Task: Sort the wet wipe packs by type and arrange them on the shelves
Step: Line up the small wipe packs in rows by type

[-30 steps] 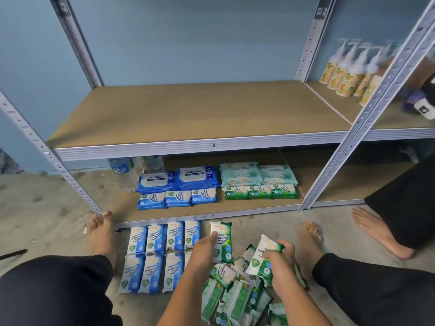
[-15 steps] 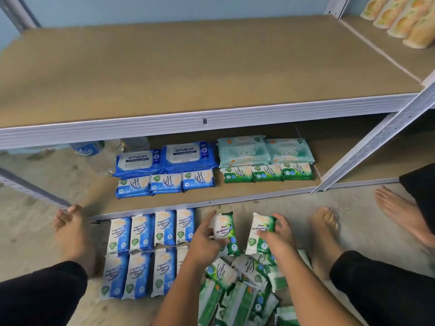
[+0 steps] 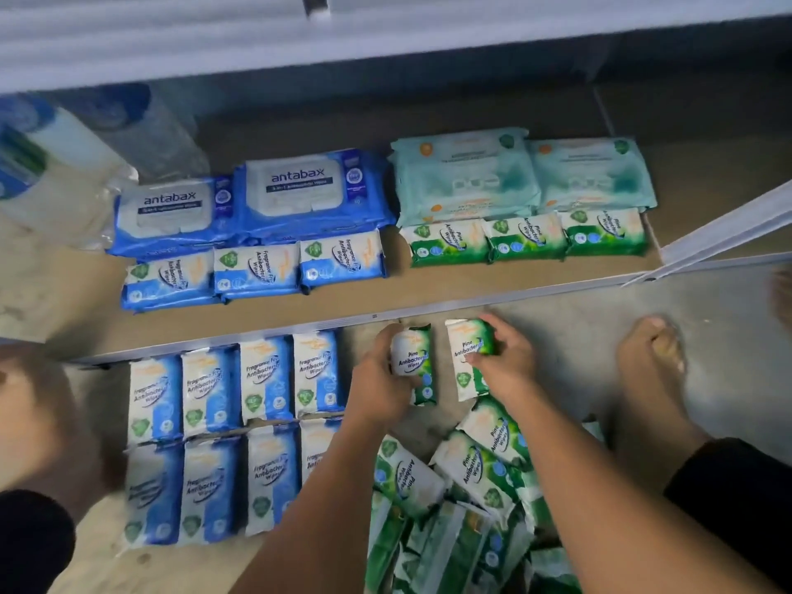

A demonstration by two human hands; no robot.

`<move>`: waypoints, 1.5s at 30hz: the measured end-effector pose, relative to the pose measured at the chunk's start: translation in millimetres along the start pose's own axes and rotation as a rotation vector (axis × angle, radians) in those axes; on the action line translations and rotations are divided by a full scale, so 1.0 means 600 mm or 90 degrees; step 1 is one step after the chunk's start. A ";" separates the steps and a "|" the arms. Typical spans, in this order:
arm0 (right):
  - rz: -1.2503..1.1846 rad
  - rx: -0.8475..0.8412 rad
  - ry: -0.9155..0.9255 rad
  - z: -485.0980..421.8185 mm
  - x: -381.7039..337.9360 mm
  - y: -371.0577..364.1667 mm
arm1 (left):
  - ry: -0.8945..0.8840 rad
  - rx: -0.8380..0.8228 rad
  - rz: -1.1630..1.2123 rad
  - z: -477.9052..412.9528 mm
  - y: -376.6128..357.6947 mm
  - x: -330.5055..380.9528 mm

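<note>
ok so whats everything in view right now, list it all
antabax packs: 2, blue with white lids, lower shelf back left
teal packs: 2 showing, pale teal, lower shelf back right
shelved fragrance free packs: 3, blue and white, in front of antabax
shelved pine packs: 3, green and white, in front of teal
floor fragrance free packs: 8, blue and white, two rows of four
pine heap: count unclear, green and white, floor under the arms
water bottles: blurred, clear, shelf far left
left hand: grips left pine pack
right hand: grips right pine pack
right foot, left foot: bare, on the floor
</note>
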State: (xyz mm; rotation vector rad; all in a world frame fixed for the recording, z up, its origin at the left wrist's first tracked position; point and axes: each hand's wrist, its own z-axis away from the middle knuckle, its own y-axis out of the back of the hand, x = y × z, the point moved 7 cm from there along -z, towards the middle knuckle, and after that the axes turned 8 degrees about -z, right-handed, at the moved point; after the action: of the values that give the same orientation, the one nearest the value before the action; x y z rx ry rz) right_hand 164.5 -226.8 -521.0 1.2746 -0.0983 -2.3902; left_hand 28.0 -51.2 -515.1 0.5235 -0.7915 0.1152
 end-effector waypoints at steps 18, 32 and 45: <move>0.161 0.061 0.121 -0.004 0.018 -0.027 | -0.092 0.139 -0.196 -0.006 -0.012 0.017; 0.310 0.142 0.196 0.069 -0.016 0.009 | -0.135 0.121 -0.292 0.088 0.018 0.020; 0.583 -0.140 -0.076 0.228 0.062 0.025 | -0.158 -0.047 -0.722 0.221 0.002 -0.013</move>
State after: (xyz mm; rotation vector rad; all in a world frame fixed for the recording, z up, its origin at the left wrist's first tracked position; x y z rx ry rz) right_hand 40.9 -273.9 -467.3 0.7379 -0.3574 -1.6162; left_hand -64.1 -114.5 -442.9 0.8576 -0.6356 -1.0376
